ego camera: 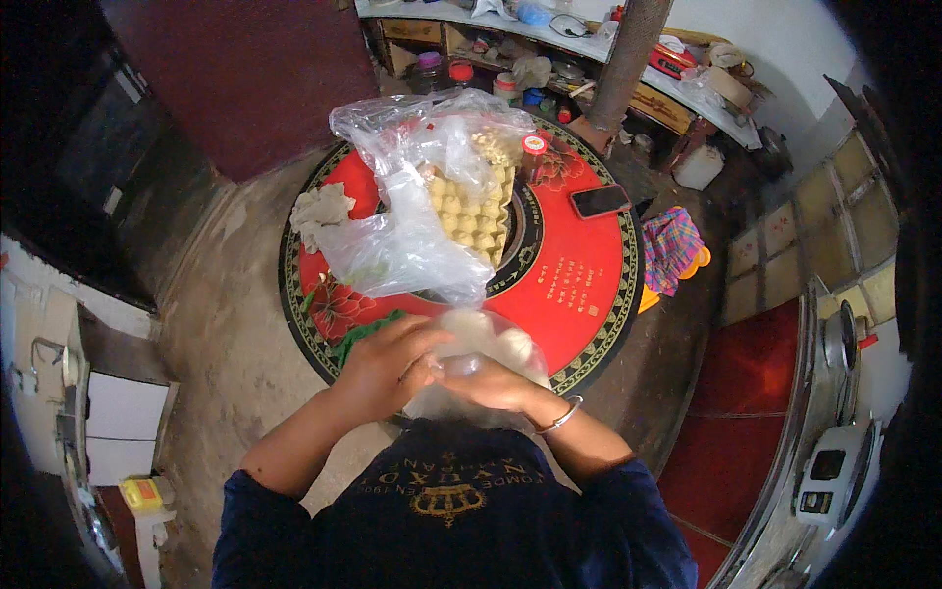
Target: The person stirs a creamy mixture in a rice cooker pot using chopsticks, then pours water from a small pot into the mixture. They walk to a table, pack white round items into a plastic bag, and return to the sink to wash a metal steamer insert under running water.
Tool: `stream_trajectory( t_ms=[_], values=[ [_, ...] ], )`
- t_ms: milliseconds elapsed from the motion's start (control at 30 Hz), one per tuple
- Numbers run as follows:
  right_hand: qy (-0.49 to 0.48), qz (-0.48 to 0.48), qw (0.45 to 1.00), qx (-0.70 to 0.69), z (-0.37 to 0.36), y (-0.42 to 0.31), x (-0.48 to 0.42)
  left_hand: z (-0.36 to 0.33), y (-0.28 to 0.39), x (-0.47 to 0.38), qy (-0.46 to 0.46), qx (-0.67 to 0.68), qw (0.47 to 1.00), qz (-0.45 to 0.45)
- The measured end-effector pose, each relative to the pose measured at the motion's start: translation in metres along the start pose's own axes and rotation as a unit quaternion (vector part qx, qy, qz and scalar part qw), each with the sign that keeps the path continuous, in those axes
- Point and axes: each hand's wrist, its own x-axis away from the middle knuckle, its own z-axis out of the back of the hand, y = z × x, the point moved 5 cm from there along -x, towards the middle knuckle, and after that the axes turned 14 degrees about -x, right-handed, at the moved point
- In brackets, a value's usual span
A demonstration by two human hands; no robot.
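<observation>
At the near edge of the round red table (574,258), a clear plastic bag (526,361) holds several pale, rounded things (515,342) that I cannot identify more closely. My left hand (383,357) has its fingers bent over the gathered top of this bag. Close against it, my right hand (486,381) grips the same gathered plastic, with a silver bangle on its wrist. The fingertips meet there and partly hide what they pinch. Beside my left hand lies a dark green cloth or bag (360,339).
Beyond my hands are a crumpled clear plastic bag (412,235), a pulp egg tray (471,213), a grey rag (321,210), a red-lidded jar (533,151) and a phone (601,201). A plaid cloth (673,250) hangs at the right. A thick post (629,66) stands behind the table.
</observation>
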Motion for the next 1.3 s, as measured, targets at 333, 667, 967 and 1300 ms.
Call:
stream_trajectory(
  t_ms=[333, 667, 967, 1300],
  values=[
    [0.005, -0.175, 0.981, -0.080, 0.010, 0.009, 0.012, -0.049, -0.033, 0.025, -0.072, 0.113, 0.983, 0.127],
    [0.037, -0.110, 0.980, -0.160, 0.023, 0.018, 0.024, -0.039, 0.017, 0.033, -0.178, 0.205, 0.961, -0.051],
    [0.176, 0.209, 0.930, 0.245, 0.011, 0.006, 0.023, -0.119, -0.047, 0.024, -0.246, 0.305, 0.909, 0.142],
    [0.279, 0.320, 0.821, 0.382, 0.023, -0.010, 0.034, -0.081, -0.041, -0.009, -0.118, 0.155, 0.980, 0.044]
  ],
)
